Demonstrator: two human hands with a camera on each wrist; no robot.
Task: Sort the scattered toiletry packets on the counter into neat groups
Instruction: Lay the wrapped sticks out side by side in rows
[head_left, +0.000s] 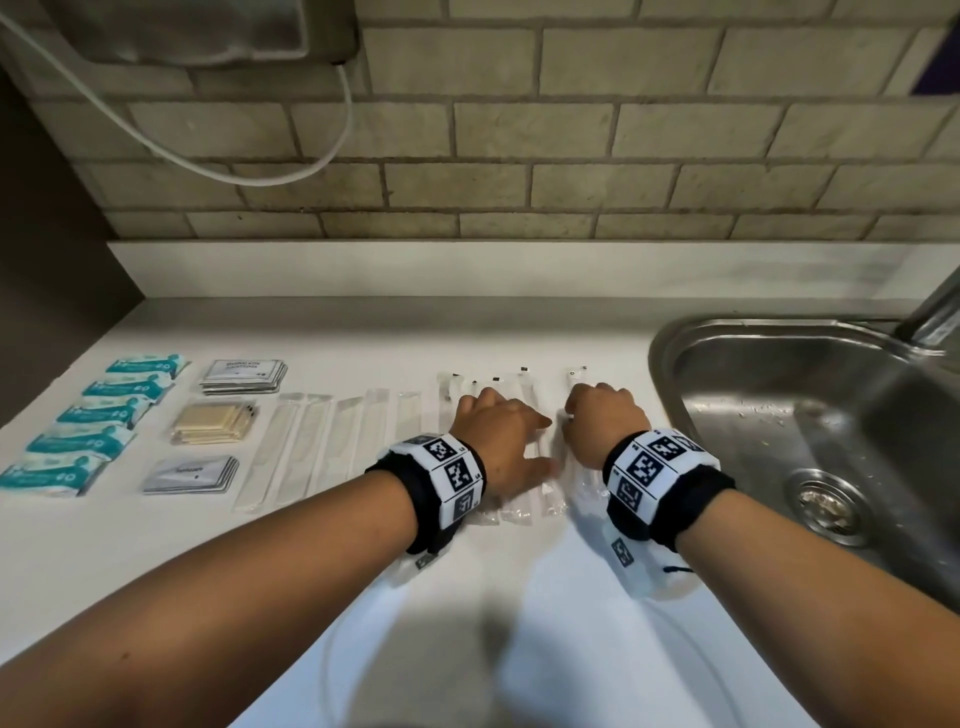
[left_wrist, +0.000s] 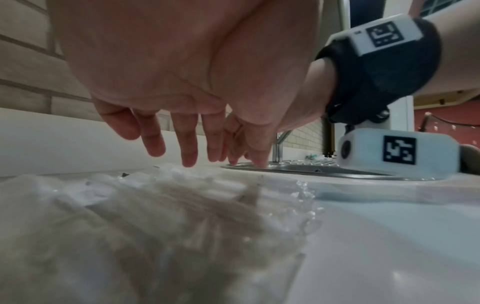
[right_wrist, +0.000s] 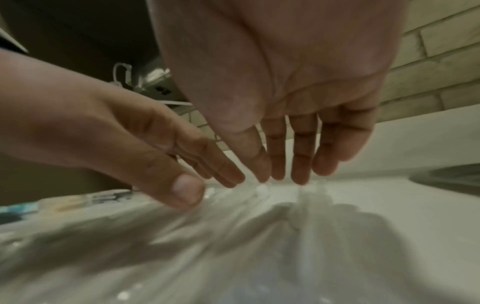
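Observation:
Several long clear-wrapped packets (head_left: 524, 499) lie side by side on the white counter (head_left: 363, 545), left of the sink. My left hand (head_left: 498, 431) lies over them, fingers straight and pointing down, tips touching the wrappers (left_wrist: 182, 205). My right hand (head_left: 602, 426) is just to the right, its straight fingertips (right_wrist: 301, 176) resting on one separate clear packet (head_left: 574, 376) nearest the sink. Neither hand grips anything. In the right wrist view the left hand (right_wrist: 155, 164) spreads flat beside my right hand (right_wrist: 280, 168) on the blurred plastic (right_wrist: 233, 226).
At the left stand a column of teal packets (head_left: 98, 415), two stacks of grey sachets (head_left: 244, 375) (head_left: 192, 474), a beige stack (head_left: 213, 422) and a row of long paper-wrapped items (head_left: 311, 447). The steel sink (head_left: 753, 374) and tap (head_left: 935, 306) are at the right.

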